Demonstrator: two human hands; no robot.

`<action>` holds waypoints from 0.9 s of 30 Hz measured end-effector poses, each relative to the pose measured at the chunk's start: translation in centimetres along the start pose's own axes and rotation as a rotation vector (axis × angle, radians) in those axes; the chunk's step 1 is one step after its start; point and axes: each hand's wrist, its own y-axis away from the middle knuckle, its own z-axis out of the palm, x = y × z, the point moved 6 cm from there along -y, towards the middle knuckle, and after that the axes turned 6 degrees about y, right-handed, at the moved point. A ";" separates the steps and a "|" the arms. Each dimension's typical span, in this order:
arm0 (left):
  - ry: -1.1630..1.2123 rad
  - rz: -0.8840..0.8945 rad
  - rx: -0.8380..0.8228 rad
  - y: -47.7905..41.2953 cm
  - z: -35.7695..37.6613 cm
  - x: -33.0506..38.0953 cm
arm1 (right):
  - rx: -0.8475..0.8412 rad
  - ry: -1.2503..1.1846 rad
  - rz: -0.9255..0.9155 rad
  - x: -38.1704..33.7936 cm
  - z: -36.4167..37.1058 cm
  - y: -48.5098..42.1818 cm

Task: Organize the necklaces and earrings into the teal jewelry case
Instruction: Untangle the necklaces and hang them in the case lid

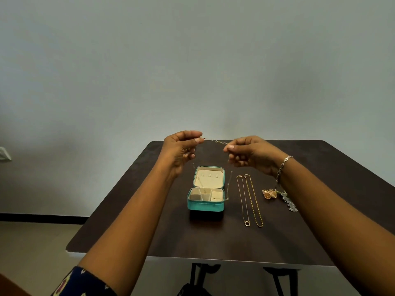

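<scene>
1. Necklace chain (pixel 218 142) held up in the air, above and behind the case; left end pinched by the left hand (pixel 181 150), thumb and forefinger fingers (pixel 198 140) closed on it, the rest loosely curled.
2. Teal jewelry case (pixel 205 205) open on the surface (pixel 149 221), lid laid back, cream compartments showing.
3. Right hand (pixel 250 153) pinching the chain's other end just as tightly; slack length dangling down beside the case's right wall.
4. Two more necklaces (pixel 248 199) laid straight just right of the case, then gold earrings (pixel 269 193) and a silvery piece (pixel 289 202).
5. Risks — dangling slack catching on the case rim or knotting on itself if lowered in a heap; right forearm and bracelet (pixel 283 165) brushing the earrings aside on the way down.
6. Hard to make out: the chain's hanging part, thin and faint against the dark surface; clasp state; anything already in the compartments. Silvery piece partly cut off by the right forearm — earring or necklace, cannot tell.
</scene>
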 end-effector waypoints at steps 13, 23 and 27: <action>-0.069 -0.145 -0.010 1.2 0.3 -7.9 | 0.088 0.431 0.003 -8.8 -3.0 -0.2; 0.143 -0.255 -0.059 2.7 2.3 -11.1 | 0.106 0.508 0.015 -10.8 -4.1 -0.3; 0.198 -0.253 -0.073 3.3 2.9 -11.0 | 0.130 0.487 0.034 -10.5 -4.8 -0.4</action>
